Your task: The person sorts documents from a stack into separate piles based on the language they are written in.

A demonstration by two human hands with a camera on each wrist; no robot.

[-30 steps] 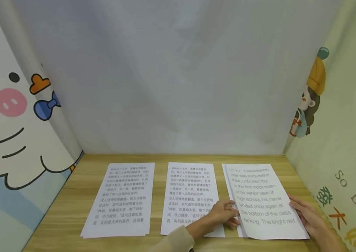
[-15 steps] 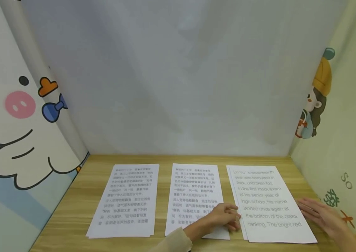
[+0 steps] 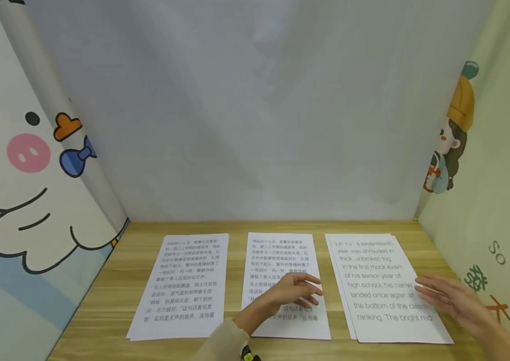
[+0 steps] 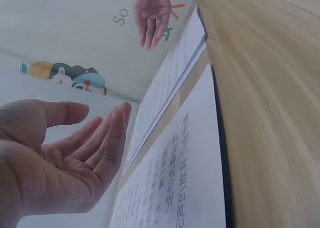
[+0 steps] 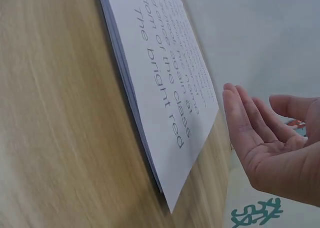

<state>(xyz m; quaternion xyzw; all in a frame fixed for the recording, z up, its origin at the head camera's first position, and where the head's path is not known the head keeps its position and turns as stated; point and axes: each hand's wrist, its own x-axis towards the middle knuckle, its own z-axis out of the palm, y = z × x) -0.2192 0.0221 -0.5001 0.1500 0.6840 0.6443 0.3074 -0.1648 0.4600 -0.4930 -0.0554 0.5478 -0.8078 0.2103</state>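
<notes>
Three stacks of printed paper lie in a row. The left stack and the middle stack carry Chinese text; the right stack carries large English text, its top sheet slightly offset from those beneath. My left hand hovers over the middle stack with loosely bent fingers and nothing in them. In the left wrist view that hand has its palm raised beside the paper. Over the right edge of the right stack is my right hand. Its fingers are relaxed and hold nothing in the right wrist view.
The stacks lie on a wood-grain table. A pale backdrop rises behind it. Printed cartoon panels stand at both sides, the left panel with a pig-nosed figure and the right panel close to the right hand.
The lifted top sheet of the right stack has settled flat. My right hand has let go of its edge. My left hand has moved up and left, away from the right stack.
</notes>
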